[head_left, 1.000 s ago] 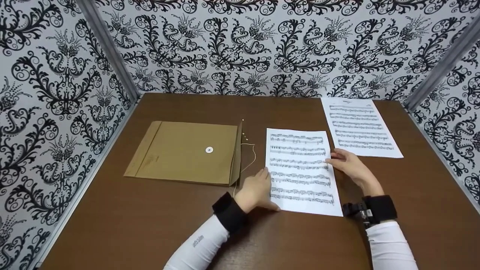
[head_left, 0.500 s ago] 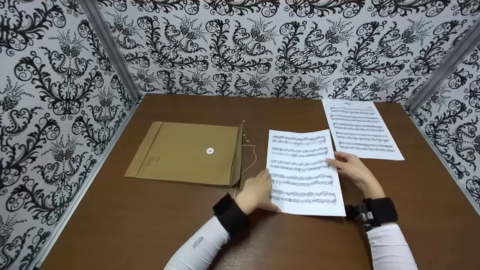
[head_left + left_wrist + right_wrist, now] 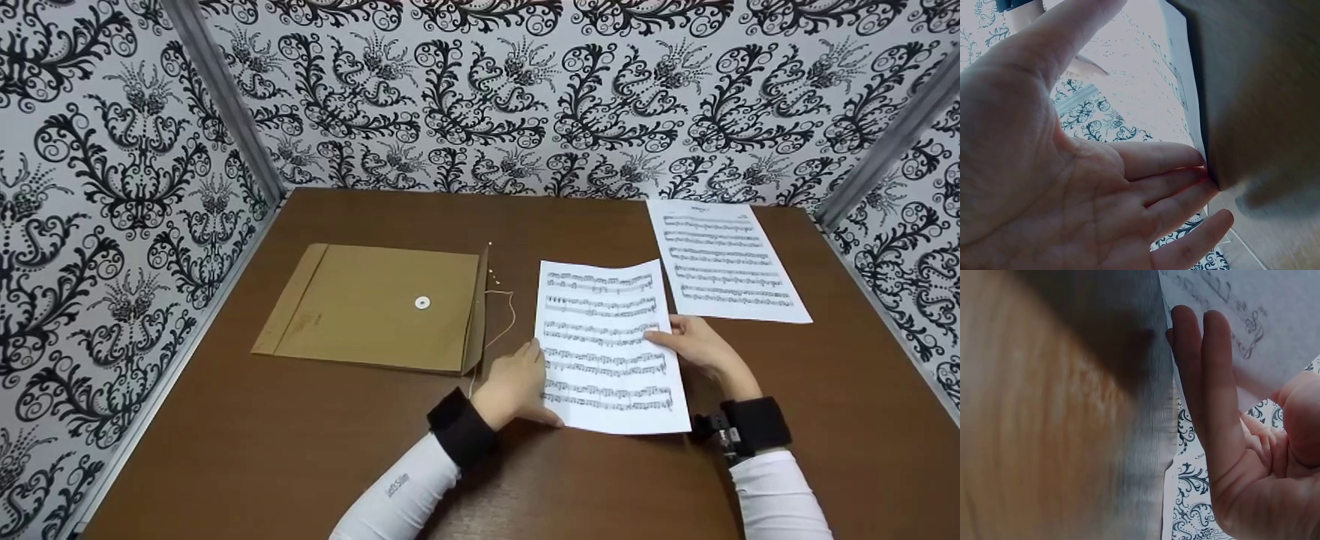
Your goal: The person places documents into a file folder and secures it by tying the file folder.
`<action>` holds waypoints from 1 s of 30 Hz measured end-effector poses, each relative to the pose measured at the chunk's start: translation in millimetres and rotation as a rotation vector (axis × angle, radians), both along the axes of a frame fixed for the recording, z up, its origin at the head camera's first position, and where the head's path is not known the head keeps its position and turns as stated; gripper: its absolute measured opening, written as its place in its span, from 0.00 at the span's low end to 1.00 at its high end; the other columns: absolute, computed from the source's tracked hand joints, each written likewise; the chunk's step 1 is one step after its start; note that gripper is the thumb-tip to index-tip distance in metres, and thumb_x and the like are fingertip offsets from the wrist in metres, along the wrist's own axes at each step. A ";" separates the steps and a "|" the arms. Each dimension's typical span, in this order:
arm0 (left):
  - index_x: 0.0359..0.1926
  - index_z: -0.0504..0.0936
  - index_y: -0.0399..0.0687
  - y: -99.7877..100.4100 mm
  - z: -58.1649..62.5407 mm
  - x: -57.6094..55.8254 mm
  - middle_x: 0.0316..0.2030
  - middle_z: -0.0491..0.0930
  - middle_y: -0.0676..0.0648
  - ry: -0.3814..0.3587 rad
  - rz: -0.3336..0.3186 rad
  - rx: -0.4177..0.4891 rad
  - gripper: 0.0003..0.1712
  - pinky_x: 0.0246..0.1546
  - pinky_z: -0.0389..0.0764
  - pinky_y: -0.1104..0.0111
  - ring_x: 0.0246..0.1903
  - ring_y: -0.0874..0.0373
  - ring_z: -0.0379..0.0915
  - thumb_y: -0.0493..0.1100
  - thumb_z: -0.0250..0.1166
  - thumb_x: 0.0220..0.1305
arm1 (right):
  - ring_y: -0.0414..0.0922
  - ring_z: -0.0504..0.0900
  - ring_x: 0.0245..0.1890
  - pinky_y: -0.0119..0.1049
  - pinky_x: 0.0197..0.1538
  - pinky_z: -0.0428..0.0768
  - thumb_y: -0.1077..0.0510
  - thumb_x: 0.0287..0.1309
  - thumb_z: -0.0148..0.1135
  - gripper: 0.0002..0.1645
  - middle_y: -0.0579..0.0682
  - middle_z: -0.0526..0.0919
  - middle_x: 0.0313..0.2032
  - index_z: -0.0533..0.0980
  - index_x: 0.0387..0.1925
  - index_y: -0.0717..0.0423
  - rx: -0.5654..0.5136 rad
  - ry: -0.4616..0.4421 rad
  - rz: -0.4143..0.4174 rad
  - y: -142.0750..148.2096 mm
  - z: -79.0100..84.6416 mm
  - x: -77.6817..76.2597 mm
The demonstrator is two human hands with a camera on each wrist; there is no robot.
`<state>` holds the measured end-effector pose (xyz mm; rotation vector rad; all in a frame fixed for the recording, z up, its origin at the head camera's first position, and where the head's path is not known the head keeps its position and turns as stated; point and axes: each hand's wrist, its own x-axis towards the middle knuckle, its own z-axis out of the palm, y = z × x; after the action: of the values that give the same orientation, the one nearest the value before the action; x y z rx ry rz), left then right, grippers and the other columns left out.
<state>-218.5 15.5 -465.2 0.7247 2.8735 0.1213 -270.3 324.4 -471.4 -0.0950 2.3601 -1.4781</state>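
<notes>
A sheet of music lies in front of me in the head view, its right side raised and its top edge bowed. My right hand pinches the right edge, thumb on the printed face and fingers beneath. In the right wrist view, two long fingers extend behind the page. My left hand stands at the left edge with the thumb near the lower left corner. The left wrist view has its fingers extended, fingertips right at the paper's edge, thumb spread away.
Left of the music, a brown string-tie envelope with a white button lies on the brown table. Its thin string trails between envelope and page. Another music sheet lies at the back right. Patterned walls enclose the table.
The page's right side has risen and its top edge has bowed. My right hand has shifted slightly down the edge, its thumb further over the print. The left hand has barely moved.
</notes>
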 end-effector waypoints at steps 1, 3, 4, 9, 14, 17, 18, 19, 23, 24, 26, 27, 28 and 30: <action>0.74 0.64 0.33 0.1 0.1 -0.2 0.75 0.66 0.40 0.001 -0.001 -0.003 0.69 0.61 0.82 0.61 0.74 0.52 0.66 0.71 0.79 0.41 | 0.34 0.88 0.29 0.27 0.32 0.82 0.57 0.72 0.60 0.31 0.41 0.91 0.33 0.68 0.63 0.80 0.000 0.000 0.000 0.4 -0.3 -0.1; 0.74 0.64 0.33 0.2 0.4 -0.5 0.75 0.66 0.40 0.003 -0.003 -0.013 0.69 0.61 0.82 0.61 0.74 0.52 0.66 0.71 0.79 0.42 | 0.34 0.88 0.28 0.27 0.32 0.83 0.58 0.71 0.59 0.31 0.42 0.91 0.34 0.68 0.63 0.80 0.011 0.006 0.002 1.0 -0.4 -0.3; 0.74 0.64 0.33 0.3 0.3 -0.6 0.75 0.66 0.40 0.004 -0.005 -0.017 0.68 0.61 0.82 0.61 0.74 0.52 0.66 0.72 0.79 0.42 | 0.34 0.88 0.28 0.27 0.31 0.83 0.58 0.71 0.59 0.31 0.42 0.91 0.34 0.68 0.63 0.79 0.020 0.010 0.003 1.3 -0.3 -0.4; 0.73 0.66 0.35 0.4 0.0 -1.0 0.75 0.67 0.41 0.015 -0.012 -0.025 0.67 0.59 0.82 0.62 0.74 0.53 0.67 0.73 0.78 0.42 | 0.34 0.88 0.28 0.29 0.32 0.84 0.57 0.72 0.59 0.31 0.45 0.91 0.35 0.69 0.65 0.77 0.057 0.030 0.005 2.0 1.2 -1.4; 0.71 0.68 0.36 -0.2 0.2 0.7 0.72 0.70 0.42 0.034 -0.021 -0.005 0.65 0.58 0.82 0.63 0.70 0.54 0.70 0.72 0.79 0.40 | 0.34 0.88 0.27 0.29 0.33 0.85 0.57 0.71 0.60 0.30 0.47 0.92 0.35 0.69 0.63 0.79 0.039 0.040 -0.011 1.7 3.4 0.2; 0.71 0.69 0.36 -1.0 -0.3 1.3 0.72 0.71 0.42 0.039 -0.029 -0.008 0.65 0.59 0.82 0.64 0.69 0.53 0.71 0.72 0.79 0.41 | 0.35 0.89 0.28 0.29 0.34 0.86 0.58 0.71 0.60 0.30 0.46 0.92 0.36 0.69 0.63 0.79 0.030 0.047 -0.018 1.7 5.3 1.7; 0.71 0.69 0.36 -1.3 -0.2 1.2 0.71 0.71 0.42 0.041 -0.031 -0.012 0.65 0.59 0.81 0.64 0.69 0.53 0.72 0.72 0.79 0.41 | 0.35 0.89 0.28 0.29 0.34 0.86 0.57 0.71 0.60 0.30 0.46 0.92 0.35 0.69 0.63 0.79 0.028 0.048 -0.023 1.7 6.1 1.9; 0.71 0.68 0.36 -1.5 0.0 1.1 0.72 0.71 0.42 0.041 -0.033 -0.017 0.65 0.60 0.81 0.64 0.69 0.53 0.72 0.72 0.79 0.41 | 0.35 0.89 0.28 0.30 0.35 0.86 0.57 0.71 0.60 0.31 0.45 0.92 0.35 0.69 0.63 0.79 0.028 0.050 -0.026 1.9 7.1 2.2; 0.72 0.68 0.36 -3.0 1.5 -1.9 0.74 0.68 0.41 0.021 -0.030 -0.037 0.64 0.64 0.79 0.63 0.72 0.53 0.69 0.72 0.77 0.44 | 0.36 0.90 0.30 0.30 0.37 0.87 0.56 0.71 0.61 0.32 0.42 0.92 0.34 0.68 0.64 0.79 0.005 0.048 -0.035 1.3 12.0 2.0; 0.72 0.67 0.36 -3.3 2.0 -2.5 0.74 0.68 0.42 0.012 -0.025 -0.039 0.64 0.64 0.79 0.63 0.73 0.52 0.68 0.72 0.77 0.44 | 0.36 0.90 0.30 0.30 0.37 0.87 0.56 0.71 0.61 0.32 0.41 0.91 0.34 0.68 0.64 0.79 -0.003 0.044 -0.039 1.5 12.5 2.4; 0.73 0.67 0.36 -4.4 2.9 -4.0 0.75 0.67 0.41 -0.010 -0.015 -0.031 0.63 0.66 0.78 0.62 0.74 0.52 0.66 0.71 0.77 0.46 | 0.36 0.90 0.31 0.30 0.38 0.87 0.56 0.72 0.60 0.33 0.39 0.91 0.34 0.67 0.65 0.79 -0.030 0.036 -0.039 1.7 13.6 3.0; 0.72 0.67 0.36 -5.1 3.9 -4.5 0.75 0.67 0.41 -0.020 -0.010 -0.022 0.62 0.66 0.78 0.61 0.74 0.52 0.66 0.70 0.77 0.46 | 0.36 0.90 0.31 0.30 0.38 0.87 0.56 0.72 0.60 0.33 0.39 0.91 0.34 0.66 0.65 0.79 -0.042 0.035 -0.037 2.0 13.9 3.2; 0.72 0.67 0.35 -6.0 4.5 -5.1 0.75 0.67 0.40 -0.031 -0.003 -0.011 0.62 0.66 0.78 0.61 0.74 0.51 0.66 0.70 0.77 0.47 | 0.36 0.90 0.32 0.30 0.38 0.87 0.56 0.72 0.60 0.34 0.39 0.91 0.34 0.66 0.66 0.79 -0.057 0.031 -0.037 2.4 14.3 3.3; 0.72 0.68 0.34 -7.7 6.0 -6.1 0.75 0.67 0.39 -0.057 0.006 0.010 0.61 0.68 0.77 0.60 0.74 0.50 0.66 0.70 0.75 0.49 | 0.36 0.91 0.32 0.30 0.39 0.87 0.56 0.73 0.59 0.34 0.38 0.92 0.34 0.64 0.67 0.79 -0.086 0.024 -0.036 3.9 14.6 3.4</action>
<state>-224.6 7.8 -459.1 0.7033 2.8228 0.1547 -266.9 328.3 -456.8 -0.0936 2.3285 -1.6043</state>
